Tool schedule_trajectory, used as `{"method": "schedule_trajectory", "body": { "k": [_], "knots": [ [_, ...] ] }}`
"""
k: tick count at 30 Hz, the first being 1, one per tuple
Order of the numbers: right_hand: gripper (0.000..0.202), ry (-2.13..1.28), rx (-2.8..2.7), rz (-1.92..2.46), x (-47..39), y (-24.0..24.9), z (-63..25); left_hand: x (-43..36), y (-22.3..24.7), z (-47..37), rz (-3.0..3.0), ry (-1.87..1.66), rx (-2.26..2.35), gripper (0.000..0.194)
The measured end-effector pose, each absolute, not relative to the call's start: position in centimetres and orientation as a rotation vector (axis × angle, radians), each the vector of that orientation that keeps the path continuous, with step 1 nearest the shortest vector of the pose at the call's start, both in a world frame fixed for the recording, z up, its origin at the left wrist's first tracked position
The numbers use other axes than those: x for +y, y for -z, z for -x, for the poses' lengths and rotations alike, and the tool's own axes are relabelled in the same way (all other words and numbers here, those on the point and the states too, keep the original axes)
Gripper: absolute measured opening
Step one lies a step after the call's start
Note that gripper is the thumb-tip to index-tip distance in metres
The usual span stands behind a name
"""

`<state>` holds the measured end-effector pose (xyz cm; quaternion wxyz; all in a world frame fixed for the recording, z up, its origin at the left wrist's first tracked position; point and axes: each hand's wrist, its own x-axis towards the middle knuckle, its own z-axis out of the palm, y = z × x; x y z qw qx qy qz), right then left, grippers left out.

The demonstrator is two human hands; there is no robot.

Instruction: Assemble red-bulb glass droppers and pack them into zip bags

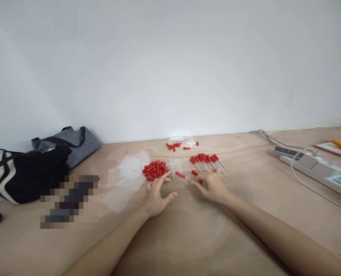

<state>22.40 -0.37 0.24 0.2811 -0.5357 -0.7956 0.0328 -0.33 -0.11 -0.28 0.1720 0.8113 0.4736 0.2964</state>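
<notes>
Wooden tabletop (170, 237), red rubber bulbs (155, 168), two bare hands (184, 193)

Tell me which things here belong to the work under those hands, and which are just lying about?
Likely part of the work:
pile of red caps
thin pale tubes
red-capped tubes
loose red caps near the wall

Probably just lying about:
striped bag
black bag
white power strip

Translucent sheets: can't tell.
</notes>
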Motion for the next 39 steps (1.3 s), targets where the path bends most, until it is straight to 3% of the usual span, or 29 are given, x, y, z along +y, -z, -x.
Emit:
{"method": "schedule_trajectory", "body": {
  "k": [5, 13, 19, 31, 39],
  "knots": [
    [0.036, -0.058, -1.722, 1.944, 3.3, -0.6, -23.4, 0.5, 0.9, 0.6, -2.338, -0.845, 1.427, 0.04],
    [0.04, -0.028, -1.677, 2.164, 5.4, 0.3, -22.9, 0.6, 0.8, 0.5, -2.383, -0.781, 1.408, 0.021],
    [0.045, 0.033, -1.717, 2.183, 4.5, 0.0, -23.7, 0.5, 0.6, 0.5, -2.373, -0.752, 1.42, 0.018],
    [0.023, -0.248, -2.05, 2.101, 0.4, 0.0, -25.2, 0.4, 0.4, 0.4, -2.381, -0.693, 1.415, 0.013],
    [0.029, -0.343, -1.928, 2.13, 1.6, -0.5, -25.6, 0.3, 0.2, 0.3, -2.374, -0.688, 1.422, 0.012]
  ]
}}
